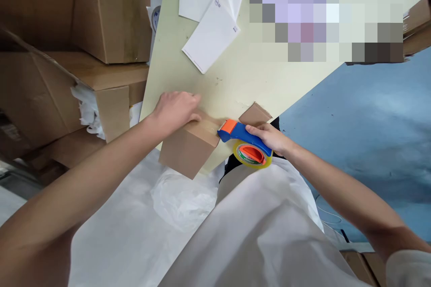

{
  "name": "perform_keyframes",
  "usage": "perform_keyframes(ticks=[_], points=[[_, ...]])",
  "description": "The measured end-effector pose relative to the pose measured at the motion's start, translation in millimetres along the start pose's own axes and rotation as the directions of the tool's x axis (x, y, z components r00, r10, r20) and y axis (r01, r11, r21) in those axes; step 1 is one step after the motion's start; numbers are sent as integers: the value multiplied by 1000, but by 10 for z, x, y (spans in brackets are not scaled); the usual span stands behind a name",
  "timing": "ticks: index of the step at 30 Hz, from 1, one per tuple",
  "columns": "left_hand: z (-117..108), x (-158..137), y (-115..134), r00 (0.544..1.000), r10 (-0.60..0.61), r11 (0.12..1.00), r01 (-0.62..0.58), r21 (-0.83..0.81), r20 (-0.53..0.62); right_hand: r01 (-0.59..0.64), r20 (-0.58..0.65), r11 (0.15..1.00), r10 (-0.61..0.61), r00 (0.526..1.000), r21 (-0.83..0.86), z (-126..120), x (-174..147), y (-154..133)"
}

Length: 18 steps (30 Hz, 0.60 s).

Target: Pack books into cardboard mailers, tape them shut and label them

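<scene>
A small brown cardboard box [188,148] sits at the near edge of the pale table. My left hand [177,107] grips its far left part, with the thumb on the top and the other fingers partly hidden. In my right hand [269,136] is a blue and orange tape dispenser [242,132] carrying a roll of clear yellowish tape [236,154]. The dispenser's orange head meets the right end of the box top, where a shiny strip of tape seems to lie. Just beyond the dispenser lies a small cardboard piece [255,114].
White printed paper sheets [212,36] lie farther back on the table [161,71]. Large cardboard cartons [114,13] stand at the left, one with white plastic spilling out. Below the table edge hangs a crumpled clear plastic bag [185,197]. Blue floor [370,121] shows at the right.
</scene>
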<state>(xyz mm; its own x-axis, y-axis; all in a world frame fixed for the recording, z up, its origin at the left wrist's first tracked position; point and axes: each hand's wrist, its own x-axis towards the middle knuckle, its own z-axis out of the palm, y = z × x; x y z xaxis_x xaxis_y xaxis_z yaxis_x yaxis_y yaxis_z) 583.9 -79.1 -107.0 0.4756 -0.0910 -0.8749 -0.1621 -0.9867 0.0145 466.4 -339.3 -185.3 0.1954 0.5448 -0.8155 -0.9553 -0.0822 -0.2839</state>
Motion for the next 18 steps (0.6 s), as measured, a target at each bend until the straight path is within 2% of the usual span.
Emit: perform_keyframes(ticks=[5,6,8,10,12,14,18], points=[[81,-71,-355,992,-105,990,97,-103,-74,5,-21,999,-6,1000,-48,11,11,13],[89,-104,-377,992,-65,992,53,-116,-104,-3,-32,999,1,999,-54,14,11,7],[111,-188,-357,985,134,981,-147,-128,-106,-16,-43,998,14,999,-54,19,7,0],[158,-274,-291,937,350,928,-345,-143,5,-7,-25,999,6,1000,-33,16,-3,13],[225,-336,-244,887,438,894,-412,-176,147,8,13,1000,-8,1000,-5,9,-20,39],[290,-361,-260,885,427,897,-389,-210,187,2,41,1000,-2,999,6,9,-34,42],[346,-369,-498,947,313,920,-282,-272,78,56,16,998,-56,998,8,69,59,-212]])
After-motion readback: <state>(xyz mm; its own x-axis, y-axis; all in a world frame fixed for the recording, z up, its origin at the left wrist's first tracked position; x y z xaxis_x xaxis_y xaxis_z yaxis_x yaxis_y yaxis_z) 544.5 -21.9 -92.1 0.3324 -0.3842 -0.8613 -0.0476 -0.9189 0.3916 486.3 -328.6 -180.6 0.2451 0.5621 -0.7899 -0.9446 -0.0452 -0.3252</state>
